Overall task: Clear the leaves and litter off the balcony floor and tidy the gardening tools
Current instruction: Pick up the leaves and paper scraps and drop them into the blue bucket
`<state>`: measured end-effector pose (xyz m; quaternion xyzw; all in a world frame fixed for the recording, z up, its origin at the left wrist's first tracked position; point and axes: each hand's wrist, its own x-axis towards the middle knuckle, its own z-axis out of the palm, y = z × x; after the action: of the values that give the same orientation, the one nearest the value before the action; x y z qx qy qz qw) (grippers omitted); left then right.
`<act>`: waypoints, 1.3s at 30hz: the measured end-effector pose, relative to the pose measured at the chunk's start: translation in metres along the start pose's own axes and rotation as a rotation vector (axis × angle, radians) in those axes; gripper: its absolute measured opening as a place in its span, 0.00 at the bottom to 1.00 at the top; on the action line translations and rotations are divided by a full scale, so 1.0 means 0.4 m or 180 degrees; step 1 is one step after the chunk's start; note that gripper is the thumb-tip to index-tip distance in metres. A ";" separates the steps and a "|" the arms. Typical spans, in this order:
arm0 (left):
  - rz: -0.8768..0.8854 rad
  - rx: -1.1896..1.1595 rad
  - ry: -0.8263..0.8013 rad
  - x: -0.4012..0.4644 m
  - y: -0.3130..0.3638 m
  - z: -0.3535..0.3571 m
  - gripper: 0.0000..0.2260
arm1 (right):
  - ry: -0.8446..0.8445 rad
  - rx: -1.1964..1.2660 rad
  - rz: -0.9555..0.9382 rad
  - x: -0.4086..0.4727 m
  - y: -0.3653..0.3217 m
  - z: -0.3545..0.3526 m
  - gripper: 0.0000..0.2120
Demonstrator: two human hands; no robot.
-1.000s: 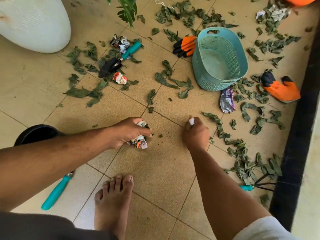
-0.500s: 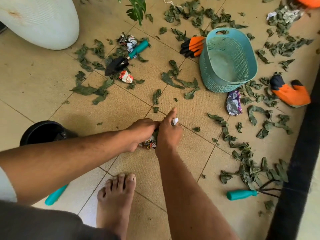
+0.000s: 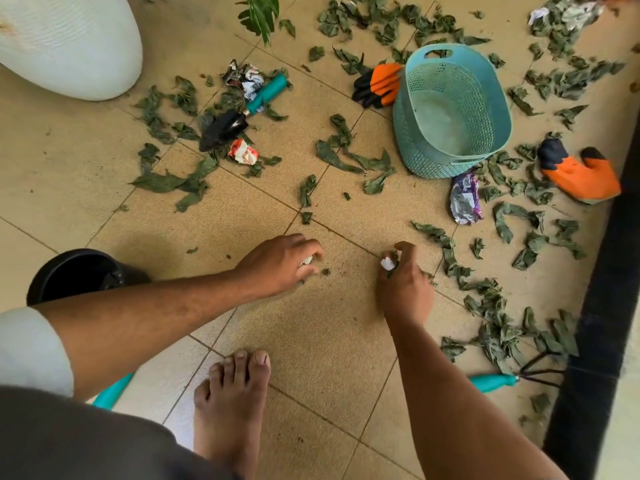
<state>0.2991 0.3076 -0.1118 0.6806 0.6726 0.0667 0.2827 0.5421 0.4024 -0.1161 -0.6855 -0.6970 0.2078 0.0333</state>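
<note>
Leaves [image 3: 349, 157] are strewn on tiles; white scraps are pinched by right hand [image 3: 403, 289] and left hand [image 3: 277, 263] fingers; wrapper [image 3: 465, 199] print is illegible.

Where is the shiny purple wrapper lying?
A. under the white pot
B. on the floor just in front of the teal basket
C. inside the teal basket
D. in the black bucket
B: the purple wrapper lies flat on the tiles, just outside the near wall of the teal basket, among loose leaves, and the basket's inside looks bare.
</note>
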 end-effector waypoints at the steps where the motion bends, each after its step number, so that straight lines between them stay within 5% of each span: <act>1: 0.0088 0.0051 -0.0081 0.012 0.001 0.002 0.16 | 0.0014 -0.0106 -0.0113 0.000 0.001 0.006 0.14; 6: -0.0032 0.0521 -0.0312 0.055 0.034 -0.013 0.21 | -0.0179 -0.0356 -0.0012 0.018 -0.022 0.008 0.07; 13: 0.0372 0.1333 -0.0286 0.080 0.043 0.020 0.11 | -0.0478 -0.0417 -0.0376 0.048 -0.004 -0.007 0.06; 16: 0.0218 0.1185 -0.0328 0.097 0.043 0.000 0.09 | -0.0633 0.0407 0.0034 0.046 -0.011 -0.021 0.11; 20: -0.0775 -0.0750 -0.0575 0.101 0.095 -0.145 0.09 | -0.1067 0.2677 0.1653 0.006 -0.065 -0.122 0.17; 25: -0.1658 -0.2097 -0.0212 0.058 0.231 -0.397 0.27 | -0.1187 0.4140 0.2576 -0.065 -0.224 -0.399 0.15; 28: -0.1850 -0.2926 -0.0023 0.014 0.365 -0.610 0.40 | -0.1228 0.4255 0.2108 -0.107 -0.320 -0.573 0.19; 35: -0.2083 -0.3118 0.0393 -0.188 0.682 -1.179 0.14 | -0.1214 0.4161 0.2022 -0.235 -0.657 -1.214 0.14; 39: -0.2204 -0.3341 0.0513 -0.315 0.829 -1.520 0.37 | -0.1086 0.3883 0.1883 -0.319 -0.832 -1.539 0.16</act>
<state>0.2931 0.3882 0.5874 0.1873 0.7506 0.3434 0.5325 0.4401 0.4376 0.5869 -0.6632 -0.2355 0.6671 0.2442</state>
